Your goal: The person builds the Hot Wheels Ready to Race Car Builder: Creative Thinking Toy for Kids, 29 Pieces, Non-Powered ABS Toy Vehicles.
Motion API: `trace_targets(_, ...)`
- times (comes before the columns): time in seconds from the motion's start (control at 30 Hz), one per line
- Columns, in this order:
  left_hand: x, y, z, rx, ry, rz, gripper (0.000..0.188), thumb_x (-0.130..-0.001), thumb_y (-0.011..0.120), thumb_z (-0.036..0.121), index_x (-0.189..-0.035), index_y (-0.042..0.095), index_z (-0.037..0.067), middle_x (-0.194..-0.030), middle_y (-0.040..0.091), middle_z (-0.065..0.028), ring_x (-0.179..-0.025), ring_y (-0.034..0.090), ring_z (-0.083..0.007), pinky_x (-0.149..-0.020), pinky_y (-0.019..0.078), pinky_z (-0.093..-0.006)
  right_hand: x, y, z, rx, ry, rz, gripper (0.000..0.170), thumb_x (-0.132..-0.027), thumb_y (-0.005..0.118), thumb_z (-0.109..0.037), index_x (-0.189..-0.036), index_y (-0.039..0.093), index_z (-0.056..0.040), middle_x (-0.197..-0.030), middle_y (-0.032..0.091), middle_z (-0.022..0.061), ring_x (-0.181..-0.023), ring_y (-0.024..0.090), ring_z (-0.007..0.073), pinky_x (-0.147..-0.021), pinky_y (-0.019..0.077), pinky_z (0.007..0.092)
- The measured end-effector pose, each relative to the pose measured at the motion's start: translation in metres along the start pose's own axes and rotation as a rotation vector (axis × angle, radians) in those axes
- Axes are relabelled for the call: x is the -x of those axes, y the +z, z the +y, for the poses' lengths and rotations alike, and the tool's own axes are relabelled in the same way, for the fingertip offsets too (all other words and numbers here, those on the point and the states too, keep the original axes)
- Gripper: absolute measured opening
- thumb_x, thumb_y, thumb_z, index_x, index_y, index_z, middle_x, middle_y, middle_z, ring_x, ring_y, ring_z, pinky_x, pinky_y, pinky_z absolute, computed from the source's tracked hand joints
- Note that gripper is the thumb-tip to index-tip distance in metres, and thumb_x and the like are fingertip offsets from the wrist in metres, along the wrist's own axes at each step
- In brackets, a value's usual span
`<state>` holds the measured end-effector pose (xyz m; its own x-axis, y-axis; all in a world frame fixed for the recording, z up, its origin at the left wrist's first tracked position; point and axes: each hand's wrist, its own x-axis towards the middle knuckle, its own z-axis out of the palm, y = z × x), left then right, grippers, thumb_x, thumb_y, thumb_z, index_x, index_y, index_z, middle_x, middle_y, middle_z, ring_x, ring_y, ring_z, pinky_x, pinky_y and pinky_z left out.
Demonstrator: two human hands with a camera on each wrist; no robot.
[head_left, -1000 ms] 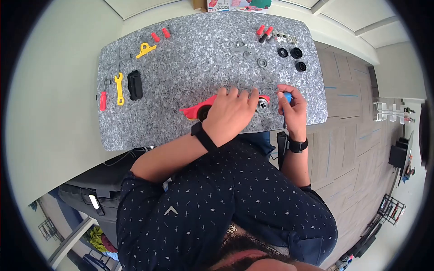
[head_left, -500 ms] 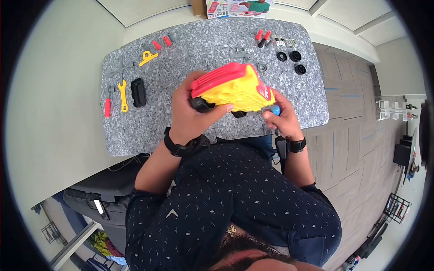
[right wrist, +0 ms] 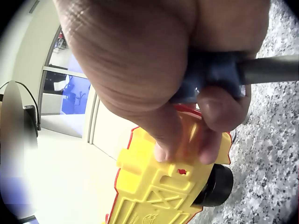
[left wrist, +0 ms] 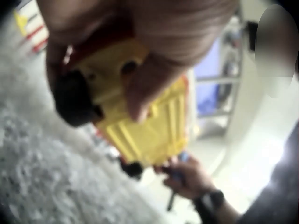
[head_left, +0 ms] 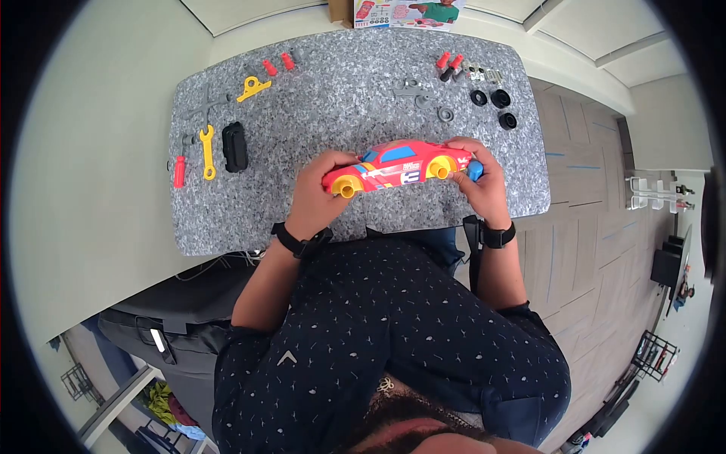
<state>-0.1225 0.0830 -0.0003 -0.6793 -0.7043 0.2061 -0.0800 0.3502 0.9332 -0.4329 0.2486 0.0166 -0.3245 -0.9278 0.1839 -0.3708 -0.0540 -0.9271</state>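
Observation:
A red toy car (head_left: pixel 393 160) with blue windows is held above the near part of the table. My left hand (head_left: pixel 310 195) grips its left end, the thumb pressed on the yellow underside (left wrist: pixel 154 126) in the left wrist view. At the other end, my right hand (head_left: pixel 488 188) pinches the body while a blue-handled tool (head_left: pixel 475 170) with a grey shaft (right wrist: pixel 271 70) stays tucked in its fingers. Two bare yellow wheel hubs (head_left: pixel 440 169) face my body. On the opposite side, a black wheel (left wrist: pixel 74 98) shows near my left hand, another black wheel (right wrist: pixel 219 185) near my right.
Loose black wheels (head_left: pixel 501 98), a grey ring (head_left: pixel 445 114), grey parts (head_left: pixel 412 92) and red pieces (head_left: pixel 444 60) lie at the back right. Along the left are a yellow wrench (head_left: pixel 208 153), a red-handled screwdriver (head_left: pixel 179 172), a black part (head_left: pixel 235 147) and a yellow piece (head_left: pixel 252 89).
The car has been lifted off the table by my left hand and turned, so its bare-hub side faces me. My right hand, keeping the blue-handled tool, has taken hold of the right end.

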Motion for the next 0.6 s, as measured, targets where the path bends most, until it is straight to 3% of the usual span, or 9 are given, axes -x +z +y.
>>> trace_targets(0.27,0.011,0.005,-0.008,-0.102,0.089,-0.031,0.048,-0.083,0.088,0.006,-0.129,0.075,0.003,-0.133,0.077,-0.0179,-0.126,0.075,-0.0369,-0.108,0.0579,-0.0438,-0.005,-0.001,0.005,0.073,-0.066,-0.050,0.053,-0.082,0.088,0.009,-0.132,0.074,-0.0037,-0.139,0.074,0.0137,-0.134,0.069,0.0316,-0.116,0.0517,0.0411)
trace_targets(0.4,0.014,0.010,-0.006,-0.093,0.094,-0.017,0.047,-0.083,0.086,0.004,-0.129,0.075,0.003,-0.135,0.075,-0.0182,-0.128,0.074,-0.0375,-0.109,0.0577,-0.0443,-0.009,-0.019,0.005,0.203,-0.101,-0.070,0.054,-0.081,0.089,0.005,-0.132,0.074,-0.0034,-0.135,0.075,0.0143,-0.129,0.071,0.0346,-0.112,0.0538,0.0403)
trace_targets(0.5,0.014,0.009,-0.001,-0.111,0.086,-0.032,0.047,-0.083,0.086,0.003,-0.129,0.075,0.003,-0.136,0.075,-0.0168,-0.128,0.074,-0.0362,-0.109,0.0574,-0.0440,-0.020,-0.068,0.016,0.529,0.104,0.058,0.056,-0.080,0.092,-0.003,-0.134,0.074,-0.0040,-0.132,0.076,0.0171,-0.124,0.073,0.0385,-0.107,0.0570,0.0411)
trace_targets(0.6,0.015,0.008,0.003,-0.127,0.069,-0.060,0.049,-0.083,0.087,0.004,-0.130,0.075,0.002,-0.139,0.074,-0.0153,-0.130,0.073,-0.0339,-0.112,0.0563,-0.0433,-0.039,-0.111,0.060,0.749,0.052,0.287,0.059,-0.080,0.095,-0.010,-0.135,0.074,-0.0049,-0.131,0.077,0.0199,-0.121,0.074,0.0417,-0.103,0.0592,0.0453)
